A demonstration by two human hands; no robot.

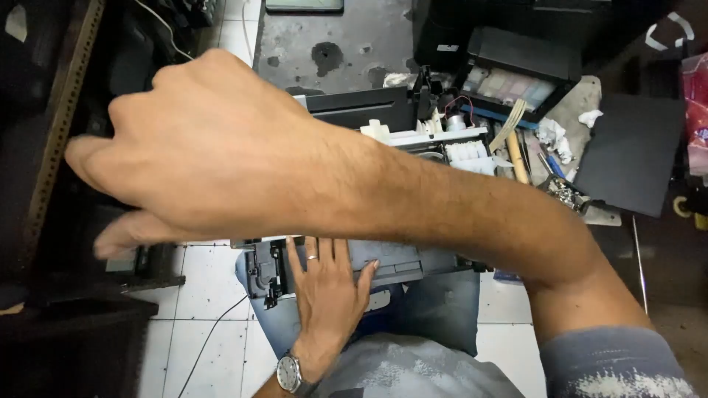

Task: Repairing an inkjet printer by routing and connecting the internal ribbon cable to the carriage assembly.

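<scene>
Black printer chassis under flat, open left hand; right hand empty, fingers loosely spread, far left.

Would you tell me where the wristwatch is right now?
In the head view, the wristwatch sits at bottom centre on the left wrist, just below the left hand pressed flat on the opened printer.

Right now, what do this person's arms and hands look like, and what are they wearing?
Both hands are bare, without gloves. The left hand has a thin ring on one finger and a round-faced wristwatch with a metal case at the wrist. The right hand wears nothing, and its forearm is bare and hairy up to a grey-blue sleeve with pale worn patches.
</scene>
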